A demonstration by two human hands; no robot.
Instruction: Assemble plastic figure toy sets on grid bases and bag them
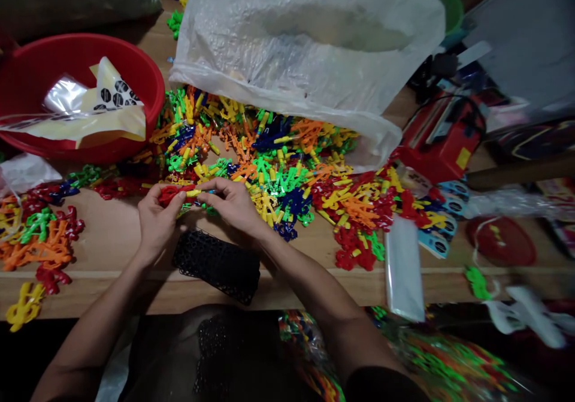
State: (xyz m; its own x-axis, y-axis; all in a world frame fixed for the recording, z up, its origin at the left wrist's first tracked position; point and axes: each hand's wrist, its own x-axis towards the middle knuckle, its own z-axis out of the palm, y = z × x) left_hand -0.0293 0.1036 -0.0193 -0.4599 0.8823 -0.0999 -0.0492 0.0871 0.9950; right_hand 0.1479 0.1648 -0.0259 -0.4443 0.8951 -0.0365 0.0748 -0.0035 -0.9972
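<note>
Over the wooden table [103,228], my left hand [158,219] is closed on a red plastic piece [173,195]. My right hand [233,205] pinches the yellow end [193,193] at the right of that piece, so both hands meet on it. Just beyond them spreads a pile of small plastic pieces [278,177] in green, orange, yellow, blue and red. Below my hands lies a black perforated object [218,264]. The exact shape of the held piece is partly hidden by my fingers.
A red basin [155,99] with wrappers stands at the left. A large whitish plastic bag [287,36] covers the back. To the right are a red device [442,138], a stack of clear bags [404,270] and a red lid [501,241]. More orange pieces [42,243] lie at left.
</note>
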